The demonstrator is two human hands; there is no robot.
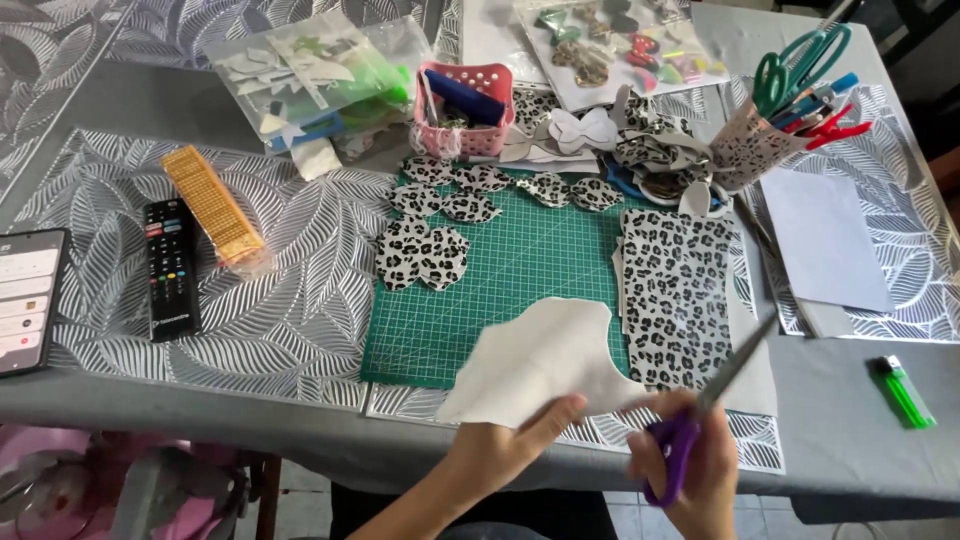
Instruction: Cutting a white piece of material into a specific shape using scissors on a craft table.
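My left hand [505,450] pinches the near edge of a white, wavy-edged sheet [540,360], its plain side up, over the green cutting mat [520,270]. My right hand [690,470] grips purple-handled scissors [700,415], with the blades angled up and right beside the sheet's right edge. A stack of leopard-print sheets [675,290] lies just beyond the scissors. Several cut leopard-print shapes [425,255] lie on the mat's far left part.
A black remote [170,268], a phone [25,300] and a gold strip [213,205] lie at left. A pink basket [462,110], plastic bags of pieces [310,75], a leopard-print cup of scissors and pens [760,140], white paper [822,235] and a green lighter [905,392] surround the mat.
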